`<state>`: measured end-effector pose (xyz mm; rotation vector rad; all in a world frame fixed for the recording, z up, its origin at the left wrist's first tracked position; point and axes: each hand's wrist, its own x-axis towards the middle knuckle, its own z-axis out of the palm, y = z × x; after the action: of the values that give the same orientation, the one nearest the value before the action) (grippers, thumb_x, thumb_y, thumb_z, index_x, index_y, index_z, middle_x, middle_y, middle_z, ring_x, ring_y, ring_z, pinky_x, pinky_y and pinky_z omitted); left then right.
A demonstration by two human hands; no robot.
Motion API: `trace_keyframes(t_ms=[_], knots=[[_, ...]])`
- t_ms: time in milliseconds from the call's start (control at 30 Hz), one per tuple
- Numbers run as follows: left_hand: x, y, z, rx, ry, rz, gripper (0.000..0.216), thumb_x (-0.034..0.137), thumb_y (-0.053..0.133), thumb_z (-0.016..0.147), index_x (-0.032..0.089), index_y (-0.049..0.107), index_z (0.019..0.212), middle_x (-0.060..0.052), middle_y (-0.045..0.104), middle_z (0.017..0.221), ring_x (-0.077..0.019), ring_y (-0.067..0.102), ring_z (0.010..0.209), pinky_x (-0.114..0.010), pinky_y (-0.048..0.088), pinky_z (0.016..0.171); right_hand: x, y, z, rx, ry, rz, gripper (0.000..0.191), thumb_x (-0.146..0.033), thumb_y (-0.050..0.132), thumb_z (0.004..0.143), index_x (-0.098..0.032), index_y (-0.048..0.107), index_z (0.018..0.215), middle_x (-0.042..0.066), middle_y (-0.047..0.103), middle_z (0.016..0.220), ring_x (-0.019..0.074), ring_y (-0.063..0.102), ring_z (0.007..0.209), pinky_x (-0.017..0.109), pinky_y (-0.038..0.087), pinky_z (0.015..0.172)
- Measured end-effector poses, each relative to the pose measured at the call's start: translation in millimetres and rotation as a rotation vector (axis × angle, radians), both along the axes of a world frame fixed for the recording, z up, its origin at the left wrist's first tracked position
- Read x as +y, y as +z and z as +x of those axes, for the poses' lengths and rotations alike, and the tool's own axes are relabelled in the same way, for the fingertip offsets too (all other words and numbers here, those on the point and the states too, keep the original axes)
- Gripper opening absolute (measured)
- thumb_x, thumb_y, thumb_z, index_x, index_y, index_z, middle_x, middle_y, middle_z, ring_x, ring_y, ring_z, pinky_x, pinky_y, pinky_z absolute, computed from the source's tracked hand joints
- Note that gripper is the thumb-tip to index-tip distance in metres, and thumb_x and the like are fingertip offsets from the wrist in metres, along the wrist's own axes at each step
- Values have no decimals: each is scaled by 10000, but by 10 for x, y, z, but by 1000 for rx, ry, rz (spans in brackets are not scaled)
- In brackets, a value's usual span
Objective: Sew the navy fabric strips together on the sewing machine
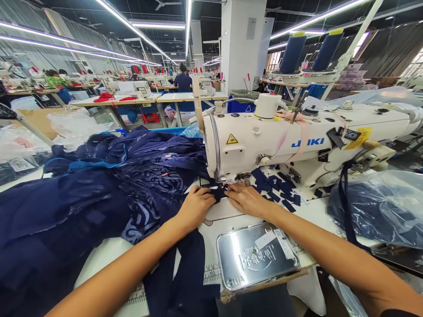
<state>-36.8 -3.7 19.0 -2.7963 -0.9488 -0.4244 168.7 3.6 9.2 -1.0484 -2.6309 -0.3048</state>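
- While touching cloth (pixel 218 193) below the machine (pixel 254 147) with both hands, curving left hand (pixel 197 204) over one side, fingers close together, and reaching right hand (pixel 246 200) to the other with fingertips narrowed; can't tell how firmly pinched.
- Angling both arms (pixel 132 262) inward from the lower corners, with wrists low.
- At left, heaped navy garment (pixel 99 198); beyond right hand, scraps (pixel 274 187); nearer, a tin (pixel 251 259); far right, a bag (pixel 383 207).
- Cloth partly hidden behind fingers.
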Motion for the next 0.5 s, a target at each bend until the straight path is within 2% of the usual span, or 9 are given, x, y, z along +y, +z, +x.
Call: trace_keyframes(t_ms=[133,233,333,500], knots=[[32,57,-6,-60,64,1,236,155,407,824,131,611,941,-59,648,849,-209,539,920,-428,312,889,-22,-50,-25,104,85,-2,202,-153,447,854,-116,643,885,88,565,852,196,527,803,338,458,726],[34,31,70,-31,58,57,252,231,415,856,138,610,986,-72,624,850,-217,520,868,-421,323,842,-8,-89,-16,159,103,-1,198,-138,451,845,-117,641,897,85,561,848,193,517,791,350,451,742],[33,-13,117,30,54,58,255,157,411,845,141,618,992,-80,598,847,-208,501,822,-390,333,787,17,-111,26,232,135,-45,222,-127,435,850,-127,640,933,84,568,860,190,521,796,348,459,735],[36,-35,96,59,54,-32,297,95,450,814,163,604,1057,-66,574,838,-197,484,796,-371,329,755,54,-131,118,362,229,-155,255,-135,395,880,-156,632,969,67,580,904,160,535,797,318,474,732]])
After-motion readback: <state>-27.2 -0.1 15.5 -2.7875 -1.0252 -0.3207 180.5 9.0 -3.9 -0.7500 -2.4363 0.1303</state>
